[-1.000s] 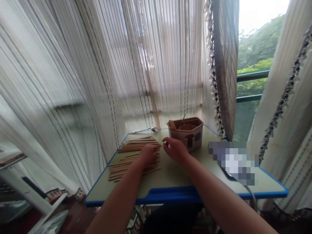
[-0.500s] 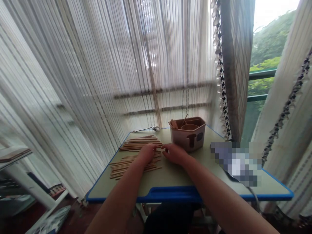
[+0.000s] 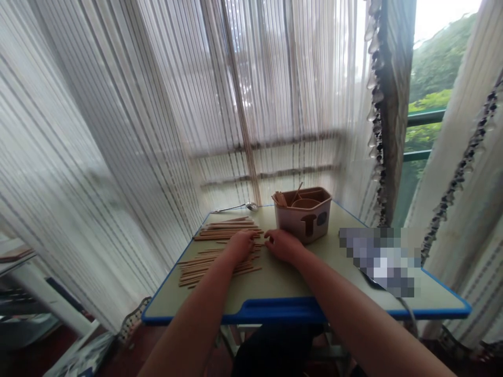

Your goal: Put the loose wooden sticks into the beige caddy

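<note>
Many thin wooden chopsticks (image 3: pixel 208 263) lie in two loose groups on the left half of the table, the upper group (image 3: pixel 220 231) near its back edge. My left hand (image 3: pixel 241 245) is over their right part, fingers curled down and closed on chopsticks; how many it grips is hidden. Just right of the stick ends is my right hand (image 3: pixel 283 244), its fingers bent with a gap between thumb and forefinger and nothing seen in them. Behind it stands a divided utensil holder (image 3: pixel 288 221) with several wooden sticks (image 3: pixel 280 199) in its left compartment.
A metal ladle (image 3: pixel 251 207) lies along the table's back left edge. On the right is a blurred-out object (image 3: pixel 379 262) with a cable (image 3: pixel 408 311) over the front edge. The small table (image 3: pixel 283 283) has a blue rim; striped curtains (image 3: pixel 165 104) hang behind it.
My right hand has shifted slightly to the right, away from the stick ends. My left hand stays over the chopsticks. The curtain at the right has swung, and the view has shifted slightly.
</note>
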`<state>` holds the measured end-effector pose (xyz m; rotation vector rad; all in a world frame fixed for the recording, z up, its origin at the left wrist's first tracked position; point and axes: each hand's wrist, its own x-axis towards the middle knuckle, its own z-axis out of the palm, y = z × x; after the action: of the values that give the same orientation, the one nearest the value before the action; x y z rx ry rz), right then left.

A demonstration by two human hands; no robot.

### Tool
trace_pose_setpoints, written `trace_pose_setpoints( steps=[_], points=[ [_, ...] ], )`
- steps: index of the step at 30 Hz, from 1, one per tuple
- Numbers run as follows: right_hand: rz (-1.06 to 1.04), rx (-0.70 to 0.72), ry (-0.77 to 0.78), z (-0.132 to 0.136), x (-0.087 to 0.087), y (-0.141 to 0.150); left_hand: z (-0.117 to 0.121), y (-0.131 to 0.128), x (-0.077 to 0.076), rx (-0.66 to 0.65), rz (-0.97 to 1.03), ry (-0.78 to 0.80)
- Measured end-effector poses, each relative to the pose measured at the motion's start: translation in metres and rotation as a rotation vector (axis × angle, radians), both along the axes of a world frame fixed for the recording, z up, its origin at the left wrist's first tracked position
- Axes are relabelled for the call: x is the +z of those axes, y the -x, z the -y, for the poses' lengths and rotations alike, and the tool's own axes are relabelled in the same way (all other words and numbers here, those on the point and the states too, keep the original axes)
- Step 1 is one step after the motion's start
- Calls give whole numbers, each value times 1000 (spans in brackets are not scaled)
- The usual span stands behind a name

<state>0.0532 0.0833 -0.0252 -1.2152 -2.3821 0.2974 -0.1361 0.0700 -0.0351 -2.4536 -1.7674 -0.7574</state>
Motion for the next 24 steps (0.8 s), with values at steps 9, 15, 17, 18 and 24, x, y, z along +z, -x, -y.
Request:
trace_pose_setpoints(
  steps=[9,15,17,18,24],
  points=[
    [-3,-15,-14,1,2,-4,0,3,4,35,-64,56],
    [-24,-31,-3,-2,2,-4,5,-4,10,53,-89,-66],
    [-39,-23,-4,-3,3,-4,6,-6,12,18,-44,-117],
    [-50,-9,-9,-4,4,-4,6,-6,13,1,-24,-136],
    [-156,47,-110,-1,10,-3,5,-8,15,-48,54,-234]
  ],
)
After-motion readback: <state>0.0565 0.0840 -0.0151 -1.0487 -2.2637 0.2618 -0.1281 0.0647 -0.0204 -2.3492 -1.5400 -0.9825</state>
